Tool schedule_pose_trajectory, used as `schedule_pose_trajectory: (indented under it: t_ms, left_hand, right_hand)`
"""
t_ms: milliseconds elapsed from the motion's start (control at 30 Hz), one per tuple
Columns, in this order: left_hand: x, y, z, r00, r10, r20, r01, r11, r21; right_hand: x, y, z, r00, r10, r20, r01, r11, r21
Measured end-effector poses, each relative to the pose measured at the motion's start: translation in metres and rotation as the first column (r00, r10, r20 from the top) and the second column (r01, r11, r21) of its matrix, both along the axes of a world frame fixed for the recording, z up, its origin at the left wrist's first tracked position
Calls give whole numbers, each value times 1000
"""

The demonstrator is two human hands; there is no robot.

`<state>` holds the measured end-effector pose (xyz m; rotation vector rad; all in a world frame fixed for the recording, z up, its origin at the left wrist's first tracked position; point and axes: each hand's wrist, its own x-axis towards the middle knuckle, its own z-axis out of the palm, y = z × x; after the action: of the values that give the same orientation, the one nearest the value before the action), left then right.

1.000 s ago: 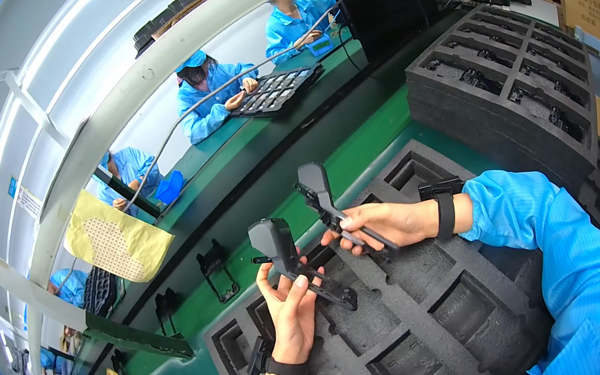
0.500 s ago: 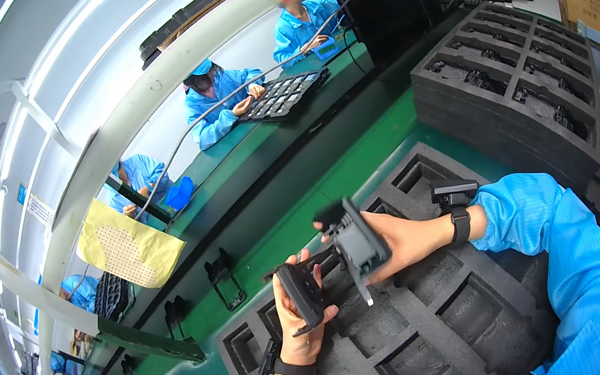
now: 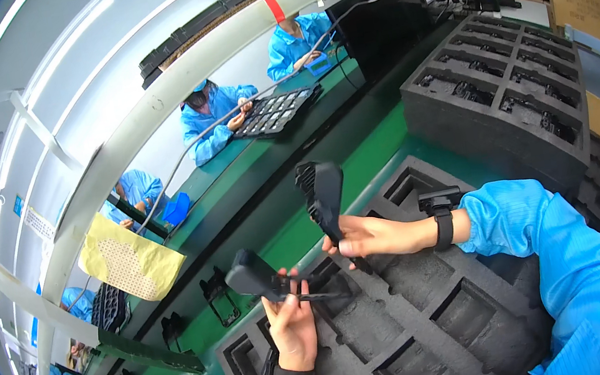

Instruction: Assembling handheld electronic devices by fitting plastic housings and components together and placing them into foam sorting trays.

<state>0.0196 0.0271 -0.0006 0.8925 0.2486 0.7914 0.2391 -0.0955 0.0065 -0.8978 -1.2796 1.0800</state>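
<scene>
My left hand (image 3: 293,333) grips a black plastic part (image 3: 253,276) with a rounded block at one end and thin dark arms at the other. In my right hand (image 3: 378,235) is a similar black part (image 3: 325,195), held upright by its lower end, with a ribbed side facing left. The two parts are apart. Both hands are above a dark grey foam tray (image 3: 434,329) with rectangular pockets. The exact kind of the parts cannot be made out.
At the far right stands a stack of foam trays (image 3: 419,109) holding black parts. More black frames (image 3: 217,297) lie along the green conveyor. A yellow sheet (image 3: 128,260) hangs from the white frame. Co-workers in blue (image 3: 211,135) sit across the line.
My hands have moved apart. The left part has swung up and left, while the right one has turned upright and risen. The view has shifted slightly.
</scene>
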Motion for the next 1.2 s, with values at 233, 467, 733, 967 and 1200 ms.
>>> schedule_pose_trajectory:
  t_ms: [233,467,733,967,1200]
  left_hand:
    - [6,5,-1,999,46,18,-44,993,-113]
    - [7,3,-4,1000,26,1,-26,997,-75]
    - [6,5,-8,1000,-5,10,6,997,-82]
    - [6,8,-13,997,71,-1,-71,996,-56]
    - [7,6,-10,990,139,-3,-139,990,-29]
  right_hand:
    - [46,48,20,949,-197,-245,47,859,-510]
    - [73,173,-8,956,-271,116,293,834,-467]
    - [64,212,-26,554,-295,779,727,628,-279]
    - [31,167,2,-53,-303,952,543,791,282]
    - [-50,11,56,140,-208,968,147,971,187]
